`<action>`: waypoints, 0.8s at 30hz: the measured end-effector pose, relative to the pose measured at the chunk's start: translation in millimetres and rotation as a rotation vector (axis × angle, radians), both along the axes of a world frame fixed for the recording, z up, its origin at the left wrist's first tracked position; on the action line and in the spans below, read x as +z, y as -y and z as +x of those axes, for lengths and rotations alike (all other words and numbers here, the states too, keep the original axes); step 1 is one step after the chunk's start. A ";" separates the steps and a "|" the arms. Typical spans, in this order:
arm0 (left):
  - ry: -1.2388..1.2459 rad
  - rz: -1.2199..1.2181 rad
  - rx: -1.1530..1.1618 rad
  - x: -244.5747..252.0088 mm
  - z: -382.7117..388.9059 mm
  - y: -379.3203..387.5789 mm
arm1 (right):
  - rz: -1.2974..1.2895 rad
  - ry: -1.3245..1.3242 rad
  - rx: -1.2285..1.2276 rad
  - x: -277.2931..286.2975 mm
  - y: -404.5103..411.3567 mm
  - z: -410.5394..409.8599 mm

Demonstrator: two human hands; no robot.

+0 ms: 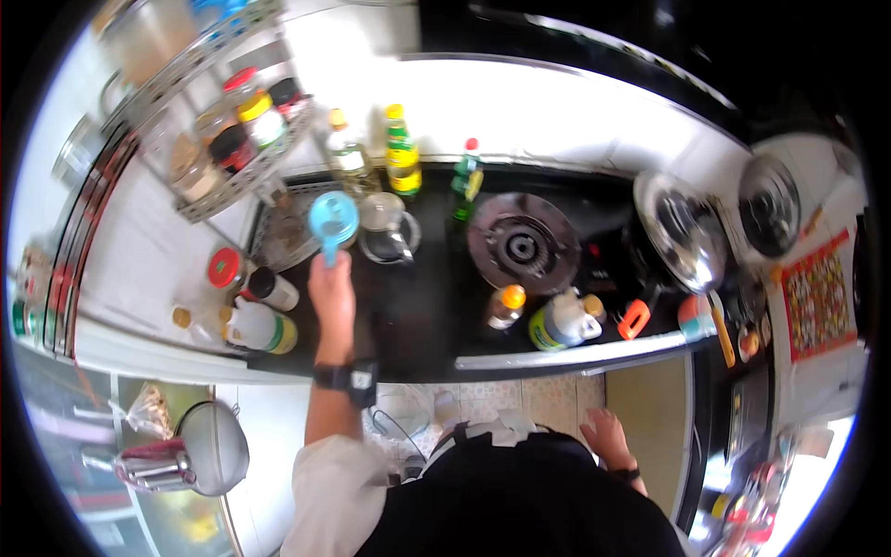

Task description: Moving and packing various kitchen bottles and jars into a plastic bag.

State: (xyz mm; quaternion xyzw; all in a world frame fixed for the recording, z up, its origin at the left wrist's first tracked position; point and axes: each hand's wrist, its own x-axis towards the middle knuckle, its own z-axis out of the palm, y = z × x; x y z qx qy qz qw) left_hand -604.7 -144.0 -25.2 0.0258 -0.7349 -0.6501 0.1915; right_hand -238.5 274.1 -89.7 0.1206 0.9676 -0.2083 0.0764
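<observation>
My left hand [332,285] grips the handle of a light blue plastic strainer or scoop [333,217], raised over the left part of the black countertop [411,313]. Just right of it stand a clear glass jug [390,240] and a bottle of oil [349,159]. A perforated tray [268,233] lies behind and to the left of the blue tool. My right hand [604,433] hangs below the counter's front edge, away from the counter, fingers apart, with nothing seen in it.
A gas burner [523,244] sits right of centre, near a green bottle [466,182]. Farther right is a wok with a metal lid [679,230]. Jugs [565,322] and a small bottle [506,308] line the front edge. A wall rack [243,174] with jars overhangs the left.
</observation>
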 end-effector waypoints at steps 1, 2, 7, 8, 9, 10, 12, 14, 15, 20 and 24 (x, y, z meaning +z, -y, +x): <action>-0.027 0.131 -0.045 -0.5 7.1 2.0 | 0.023 0.000 0.011 1.8 0.0 -3.6; 0.005 0.249 -0.010 7.1 19.6 1.2 | 0.007 0.013 0.025 8.1 0.1 -10.9; 0.120 0.365 0.039 30.4 70.1 -3.1 | -0.048 0.017 0.038 9.8 -9.8 -27.9; 0.113 0.384 -0.010 30.0 81.8 -1.0 | -0.047 -0.019 0.065 10.3 -12.4 -30.2; 0.102 0.402 -0.042 30.5 93.7 3.5 | -0.048 -0.057 0.110 9.2 -13.2 -32.9; 0.047 0.253 -0.102 31.1 102.8 3.5 | -0.089 -0.064 0.134 5.1 -18.0 -33.4; 0.065 0.402 -0.163 35.3 120.5 -0.2 | -0.127 -0.064 0.163 1.9 -26.2 -31.8; 0.066 0.452 -0.188 46.8 141.2 -11.2 | -0.157 -0.072 0.175 -1.6 -36.2 -26.4; 0.068 0.433 -0.177 56.4 153.5 -17.2 | -0.174 -0.081 0.216 -5.3 -41.1 -25.1; 0.008 0.251 -0.207 71.0 214.1 -32.7 | -0.212 -0.131 0.331 -27.1 -71.3 -20.1; -0.054 -0.138 -0.138 72.8 268.5 -60.7 | -0.232 -0.176 0.449 -40.0 -94.5 -15.8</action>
